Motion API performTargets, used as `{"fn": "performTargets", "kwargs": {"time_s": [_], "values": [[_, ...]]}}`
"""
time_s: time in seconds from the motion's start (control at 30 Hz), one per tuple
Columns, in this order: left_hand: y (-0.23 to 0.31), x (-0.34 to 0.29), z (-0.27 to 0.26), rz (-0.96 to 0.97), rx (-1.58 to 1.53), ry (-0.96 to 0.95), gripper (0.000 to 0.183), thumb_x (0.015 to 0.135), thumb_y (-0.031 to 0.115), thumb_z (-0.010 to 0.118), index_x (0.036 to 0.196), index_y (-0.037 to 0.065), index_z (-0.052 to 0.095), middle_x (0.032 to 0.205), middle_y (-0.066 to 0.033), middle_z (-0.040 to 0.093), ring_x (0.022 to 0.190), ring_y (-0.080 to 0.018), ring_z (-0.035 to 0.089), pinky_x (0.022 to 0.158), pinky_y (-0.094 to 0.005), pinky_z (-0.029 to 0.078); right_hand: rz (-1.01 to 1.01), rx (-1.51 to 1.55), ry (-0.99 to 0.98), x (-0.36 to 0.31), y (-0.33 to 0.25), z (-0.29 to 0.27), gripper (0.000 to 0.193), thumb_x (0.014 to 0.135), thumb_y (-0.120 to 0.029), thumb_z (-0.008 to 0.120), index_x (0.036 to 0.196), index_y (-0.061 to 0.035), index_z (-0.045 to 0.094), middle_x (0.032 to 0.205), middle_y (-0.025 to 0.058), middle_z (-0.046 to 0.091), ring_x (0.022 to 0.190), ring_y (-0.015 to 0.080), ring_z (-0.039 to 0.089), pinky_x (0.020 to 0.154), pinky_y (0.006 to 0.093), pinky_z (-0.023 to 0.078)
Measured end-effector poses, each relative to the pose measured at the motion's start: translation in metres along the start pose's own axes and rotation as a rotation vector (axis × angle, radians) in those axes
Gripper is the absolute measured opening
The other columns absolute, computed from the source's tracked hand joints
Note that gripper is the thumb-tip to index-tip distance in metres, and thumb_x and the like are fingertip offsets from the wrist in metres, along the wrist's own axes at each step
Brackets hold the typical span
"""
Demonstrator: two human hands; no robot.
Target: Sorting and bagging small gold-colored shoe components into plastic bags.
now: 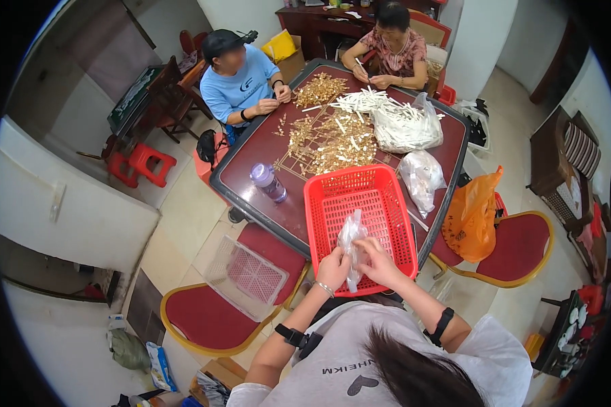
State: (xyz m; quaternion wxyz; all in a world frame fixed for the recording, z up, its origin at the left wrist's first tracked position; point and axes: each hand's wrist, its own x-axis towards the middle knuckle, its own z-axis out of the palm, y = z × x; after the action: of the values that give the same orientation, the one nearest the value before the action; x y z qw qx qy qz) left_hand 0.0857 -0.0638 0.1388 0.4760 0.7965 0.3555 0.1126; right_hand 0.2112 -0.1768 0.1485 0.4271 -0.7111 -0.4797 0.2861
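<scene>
A crumpled clear plastic bag (351, 234) is between my hands, above the near part of a red perforated basket (311, 211). My left hand (334, 269) pinches the bag from its left side. From the right, my right hand (379, 263) has its fingers closed on the same bag. What the bag contains, if anything, I cannot make out. The basket sits at the near edge of a dark red table (241, 178) and shows no contents beyond the bag. Just past it lies a heap of small gold-coloured pieces (343, 142).
White sticks (363, 100) are piled beside a large clear bag (407, 129) and a smaller bag (422, 182). A purple bottle (268, 182) stands left of the basket. Two people sit across the table. A red chair (210, 319) holds a clear basket; an orange bag (472, 210) rests on another.
</scene>
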Motion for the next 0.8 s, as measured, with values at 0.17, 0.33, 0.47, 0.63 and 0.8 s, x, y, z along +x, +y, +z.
{"fn": "performTargets", "kwargs": {"time_s": [0.17,0.33,0.47,0.63,0.8], "values": [[0.002,0.000,-0.001,0.039,0.256,-0.068,0.035,0.089,0.032,0.052,0.085,-0.002,0.054,0.067,-0.0242,0.058,0.068,-0.0392,0.060,0.061,-0.0448,0.047,-0.076,0.065,0.079,0.000,-0.005,0.014,0.052,0.070,-0.006,0.068,0.119,-0.0060,0.050,0.118,0.0156,0.044,0.109,0.0330,0.048,0.090,0.0373,0.043],[0.007,-0.019,-0.002,0.026,0.207,0.028,0.035,0.089,0.034,0.053,0.080,0.001,0.055,0.065,-0.0209,0.056,0.061,-0.0345,0.060,0.056,-0.0409,0.046,-0.221,-0.064,0.196,-0.004,0.010,0.027,0.033,0.069,-0.006,0.069,0.100,-0.0033,0.057,0.104,0.0132,0.052,0.100,0.0267,0.054,0.077,0.0332,0.048],[-0.027,-0.023,0.013,-0.198,-0.448,0.031,0.037,0.091,0.037,0.054,0.072,0.005,0.053,0.060,-0.0042,0.056,0.052,-0.0154,0.056,0.049,-0.0302,0.043,-0.042,0.166,0.013,-0.005,0.006,0.030,0.013,0.073,-0.005,0.066,0.082,-0.0004,0.057,0.077,0.0095,0.055,0.072,0.0222,0.058,0.066,0.0314,0.046],[-0.017,-0.017,-0.013,-0.473,-0.898,-0.273,0.028,0.095,0.030,0.050,0.079,0.008,0.055,0.068,0.0023,0.056,0.060,-0.0067,0.054,0.055,-0.0191,0.042,-0.008,0.300,0.070,0.002,0.012,0.022,0.009,0.075,-0.002,0.063,0.081,0.0009,0.056,0.078,0.0108,0.055,0.071,0.0223,0.057,0.064,0.0325,0.045],[-0.005,-0.018,-0.010,-0.322,-0.536,-0.260,0.028,0.093,0.032,0.054,0.078,0.008,0.054,0.067,0.0032,0.053,0.058,-0.0043,0.049,0.053,-0.0185,0.039,-0.109,0.246,0.066,-0.004,0.008,0.022,0.008,0.076,0.001,0.060,0.083,0.0009,0.055,0.080,0.0122,0.055,0.076,0.0268,0.057,0.068,0.0341,0.046]]}}
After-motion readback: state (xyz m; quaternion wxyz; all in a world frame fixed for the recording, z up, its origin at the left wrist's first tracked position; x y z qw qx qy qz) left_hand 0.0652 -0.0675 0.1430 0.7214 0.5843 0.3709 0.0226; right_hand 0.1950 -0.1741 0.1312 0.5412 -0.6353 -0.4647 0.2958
